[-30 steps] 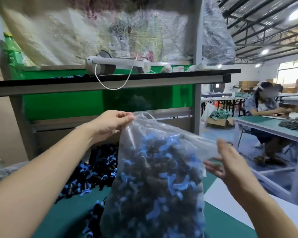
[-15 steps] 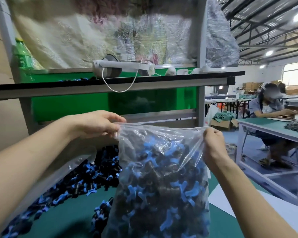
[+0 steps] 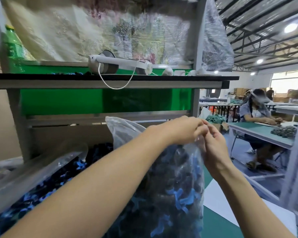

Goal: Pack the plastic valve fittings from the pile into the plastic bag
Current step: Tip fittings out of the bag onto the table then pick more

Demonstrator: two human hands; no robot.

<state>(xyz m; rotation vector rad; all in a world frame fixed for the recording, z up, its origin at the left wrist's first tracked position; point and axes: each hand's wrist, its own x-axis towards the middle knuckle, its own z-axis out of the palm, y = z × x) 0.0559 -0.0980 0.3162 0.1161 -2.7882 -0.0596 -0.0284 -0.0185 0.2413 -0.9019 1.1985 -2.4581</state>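
A clear plastic bag (image 3: 175, 186), full of black and blue valve fittings, stands upright on the green table. My left hand (image 3: 182, 129) reaches across the bag and pinches its top edge at the right corner. My right hand (image 3: 213, 146) meets it there, fingers curled on the same bit of plastic. The bag's left top corner (image 3: 117, 127) sticks up free. A pile of loose fittings (image 3: 46, 186) lies on the table to the left, partly behind my left forearm.
A grey shelf frame (image 3: 110, 81) with a white headset and cable on it hangs over the table's back. A green bottle (image 3: 12, 43) stands at upper left. Another person works at a table (image 3: 265, 134) to the right. A white sheet (image 3: 218, 200) lies beside the bag.
My left hand has travelled from the bag's left top corner across to the right corner, joining my right hand. The bag's mouth, held wide before, is now gathered at the right.
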